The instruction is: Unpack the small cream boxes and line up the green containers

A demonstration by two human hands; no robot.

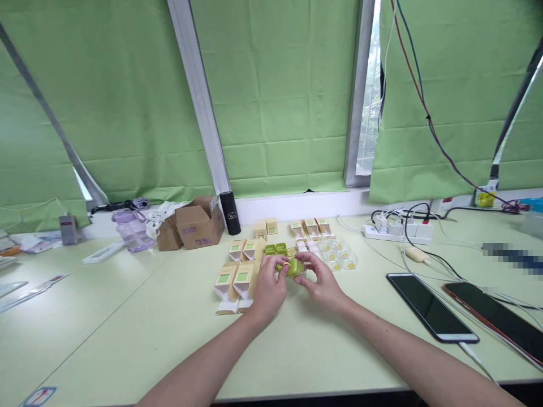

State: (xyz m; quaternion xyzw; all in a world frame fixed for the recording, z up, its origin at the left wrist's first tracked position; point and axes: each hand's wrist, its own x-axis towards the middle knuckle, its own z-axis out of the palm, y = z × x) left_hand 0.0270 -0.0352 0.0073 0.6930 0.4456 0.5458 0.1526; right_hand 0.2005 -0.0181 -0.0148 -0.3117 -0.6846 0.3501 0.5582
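Observation:
My left hand (268, 285) and my right hand (322, 281) meet over the pale green table (127, 328), both closed around a small round green case (293, 267) with a yellow bit on its left side. Just left of my left hand lie small tan cartons with green labels (235, 281). Behind the case sit green square pieces (275, 249), and to the right are clear plastic trays with yellow dots (341, 254). More tan cartons (311, 227) stand further back.
Two phones, one black (431, 306) and one red-edged (496, 322), lie at the right with cables and a white power strip (396, 228). A brown cardboard box (199, 223), a black bottle (229, 212) and a purple jug (132, 229) stand at the back left.

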